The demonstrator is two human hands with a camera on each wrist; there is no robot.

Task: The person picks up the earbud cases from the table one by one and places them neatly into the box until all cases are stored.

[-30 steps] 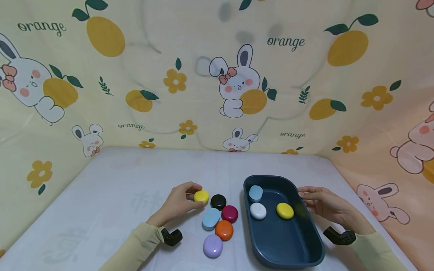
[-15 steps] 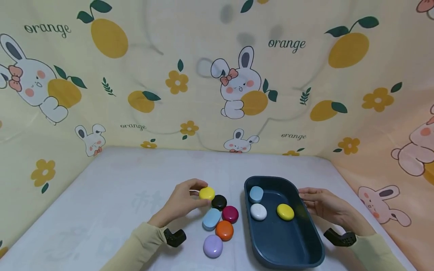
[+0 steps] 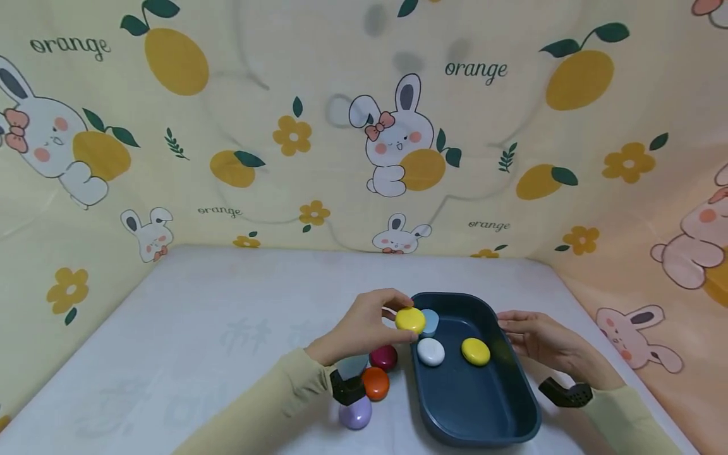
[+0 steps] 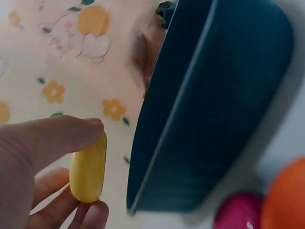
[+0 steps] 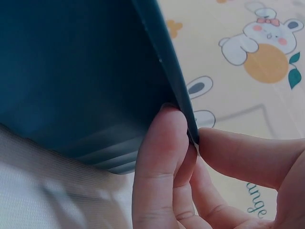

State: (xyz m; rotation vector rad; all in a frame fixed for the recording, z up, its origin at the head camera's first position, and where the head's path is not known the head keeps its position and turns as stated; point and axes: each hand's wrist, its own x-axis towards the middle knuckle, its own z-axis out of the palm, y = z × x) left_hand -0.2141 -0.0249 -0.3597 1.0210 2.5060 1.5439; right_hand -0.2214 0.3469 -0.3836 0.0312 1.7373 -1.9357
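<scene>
Between thumb and fingers, my left hand [image 3: 358, 325] pinches a glossy yellow rounded disc [image 3: 410, 320], seen edge-on as a yellow disc [image 4: 89, 167] in the left wrist view. It is raised at the left rim of a dark blue tray [image 3: 478, 404]. Inside the tray lie a light blue disc [image 3: 431, 322], partly covered by the held one, a white disc [image 3: 431, 352] and another yellow disc [image 3: 475, 351]. My right hand [image 3: 557, 351] grips the tray's right rim; in the right wrist view, its thumb and fingers [image 5: 162, 152] meet at that edge.
Left of the tray, on the white table [image 3: 188, 354], lie a dark red disc [image 3: 383, 357], an orange disc [image 3: 376, 383] and a purple disc [image 3: 355, 414]. A light blue disc [image 3: 351, 364] is partly hidden by my left arm. A printed cloth [image 3: 318, 95] rises behind.
My left hand has carried the yellow disc rightward from beside the black disc to the tray's left rim. The black disc is now hidden behind it. My right hand stays at the tray.
</scene>
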